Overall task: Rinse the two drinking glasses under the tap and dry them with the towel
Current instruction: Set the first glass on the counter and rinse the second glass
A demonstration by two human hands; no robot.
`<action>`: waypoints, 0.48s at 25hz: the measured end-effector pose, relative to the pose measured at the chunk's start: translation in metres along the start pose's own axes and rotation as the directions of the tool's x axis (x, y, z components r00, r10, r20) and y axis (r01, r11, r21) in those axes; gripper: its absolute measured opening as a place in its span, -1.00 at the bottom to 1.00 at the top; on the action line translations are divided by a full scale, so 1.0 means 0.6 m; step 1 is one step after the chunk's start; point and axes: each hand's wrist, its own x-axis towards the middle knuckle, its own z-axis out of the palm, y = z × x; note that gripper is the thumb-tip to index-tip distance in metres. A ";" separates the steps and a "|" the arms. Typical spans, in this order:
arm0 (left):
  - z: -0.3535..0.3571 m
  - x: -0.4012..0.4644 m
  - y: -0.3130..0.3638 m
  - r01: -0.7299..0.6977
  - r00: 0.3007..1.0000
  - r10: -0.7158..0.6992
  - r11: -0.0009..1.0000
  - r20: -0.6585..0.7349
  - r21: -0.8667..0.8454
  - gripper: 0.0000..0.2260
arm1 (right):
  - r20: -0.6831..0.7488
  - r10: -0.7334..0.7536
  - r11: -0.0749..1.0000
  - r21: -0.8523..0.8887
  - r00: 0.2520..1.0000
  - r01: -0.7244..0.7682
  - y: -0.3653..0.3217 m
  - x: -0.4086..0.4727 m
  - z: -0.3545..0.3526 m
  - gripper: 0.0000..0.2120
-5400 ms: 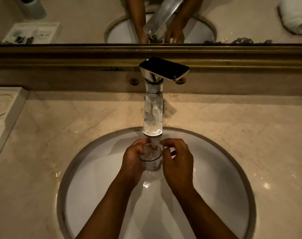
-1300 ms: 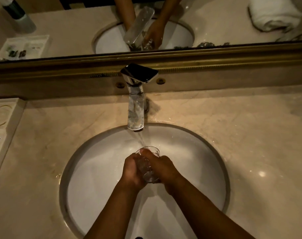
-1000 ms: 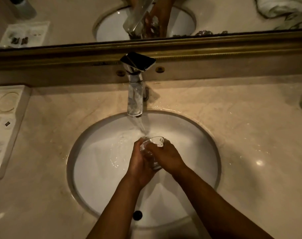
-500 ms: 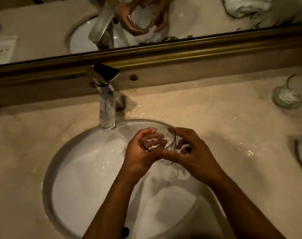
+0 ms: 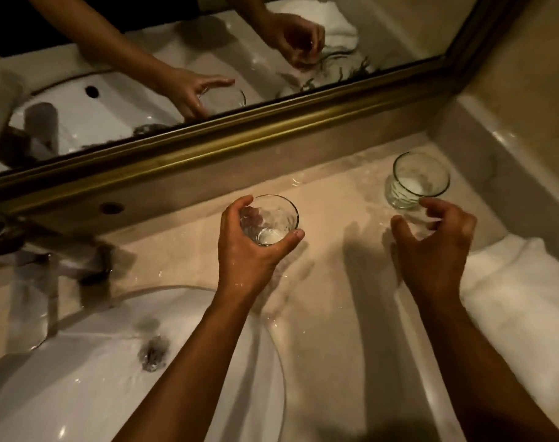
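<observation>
The left hand (image 5: 249, 250) holds one wet glass (image 5: 268, 220); the right hand (image 5: 434, 247), fingers spread, reaches the second glass (image 5: 415, 180) near the table's far right corner; drying remains.

Bare forearms (image 5: 189, 362) — no sleeves

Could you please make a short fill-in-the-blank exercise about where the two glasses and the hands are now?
1. The left hand grips the near glass over the ____.
2. The far glass stands upright in front of the ____ hand.
3. The white towel lies to the ____ of that hand.

Missing words: countertop; right; right
</observation>
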 end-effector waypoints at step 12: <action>0.076 0.019 0.005 -0.041 0.994 0.042 0.999 -0.100 0.015 -0.16 | 0.142 0.117 0.985 0.107 0.983 -0.133 0.044 0.130 0.015 0.11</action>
